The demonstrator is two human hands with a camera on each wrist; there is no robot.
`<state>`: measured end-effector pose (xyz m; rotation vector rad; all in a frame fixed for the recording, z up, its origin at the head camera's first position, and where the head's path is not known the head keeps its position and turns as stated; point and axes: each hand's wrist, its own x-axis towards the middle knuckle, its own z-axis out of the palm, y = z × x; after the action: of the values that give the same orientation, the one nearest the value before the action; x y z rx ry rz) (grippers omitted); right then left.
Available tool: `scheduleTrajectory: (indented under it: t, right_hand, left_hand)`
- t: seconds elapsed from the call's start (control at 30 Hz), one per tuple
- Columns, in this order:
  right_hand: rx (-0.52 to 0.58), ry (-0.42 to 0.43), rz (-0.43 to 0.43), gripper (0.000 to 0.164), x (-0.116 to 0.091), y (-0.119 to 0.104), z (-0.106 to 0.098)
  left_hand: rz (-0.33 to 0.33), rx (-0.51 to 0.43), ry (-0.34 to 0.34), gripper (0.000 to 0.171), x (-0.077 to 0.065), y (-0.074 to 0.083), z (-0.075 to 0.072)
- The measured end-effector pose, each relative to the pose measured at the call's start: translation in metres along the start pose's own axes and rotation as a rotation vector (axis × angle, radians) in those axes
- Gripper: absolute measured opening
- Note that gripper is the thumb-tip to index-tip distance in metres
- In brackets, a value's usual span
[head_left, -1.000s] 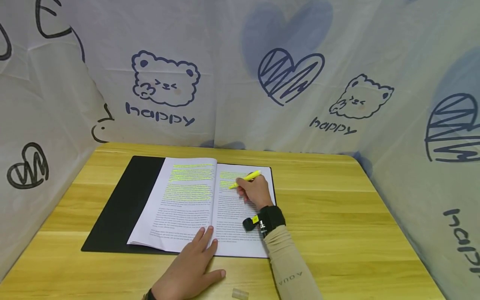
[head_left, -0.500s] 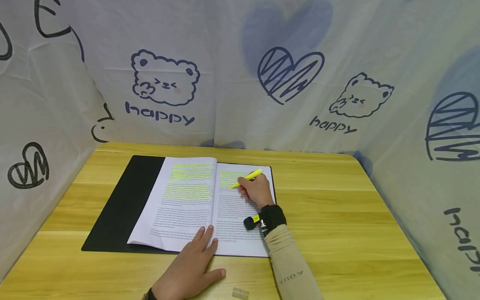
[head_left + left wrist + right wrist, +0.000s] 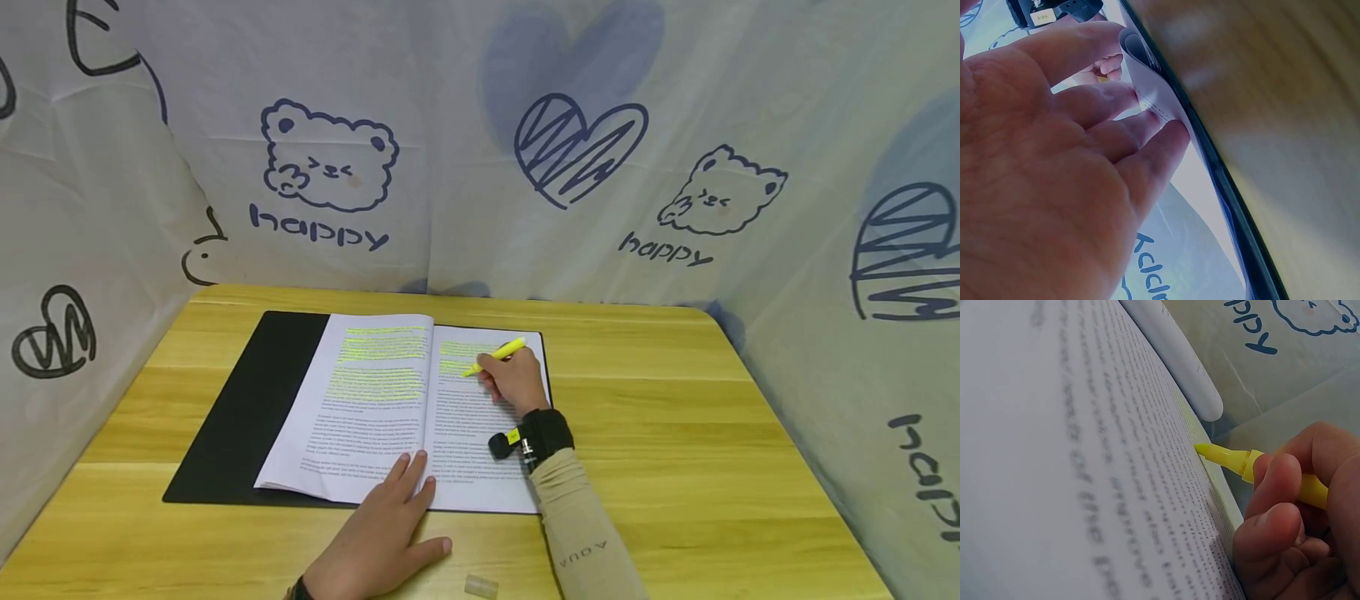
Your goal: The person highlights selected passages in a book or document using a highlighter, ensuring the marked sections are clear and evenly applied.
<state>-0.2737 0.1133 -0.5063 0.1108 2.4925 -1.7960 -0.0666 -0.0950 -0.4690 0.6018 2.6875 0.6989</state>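
My right hand (image 3: pixel 516 381) pinches a yellow highlighter (image 3: pixel 504 350) over the right-hand page (image 3: pixel 480 467) of printed sheets. In the right wrist view the highlighter's tip (image 3: pixel 1202 449) meets the page among lines of text, and the fingers curl round its barrel. Yellow marks cover the upper lines of that page and the upper two blocks of the left-hand page (image 3: pixel 300 442). My left hand (image 3: pixel 378 533) lies with fingers spread at the sheets' lower edge, near the fold. In the left wrist view its fingertips (image 3: pixel 1175 134) touch the paper's curled edge.
Beneath the sheets lies an open black folder (image 3: pixel 225 433), its cover spread to the left. A small translucent cap-like piece (image 3: pixel 481 587) rests near the table's front edge. White cloth with drawings (image 3: pixel 465 167) hangs behind and beside the wooden table (image 3: pixel 660 433).
The highlighter and right hand have shifted slightly to the right along a line of text. My left hand has stayed in place.
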Motion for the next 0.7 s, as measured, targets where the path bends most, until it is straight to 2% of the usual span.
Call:
scheduleTrajectory:
  t: [0.7]
  right_hand:
    - [-0.002, 0.004, -0.009, 0.028, -0.0011, -0.0004, -0.0053]
  left_hand:
    - [0.02, -0.007, 0.027, 0.081, -0.0006, -0.002, 0.0003]
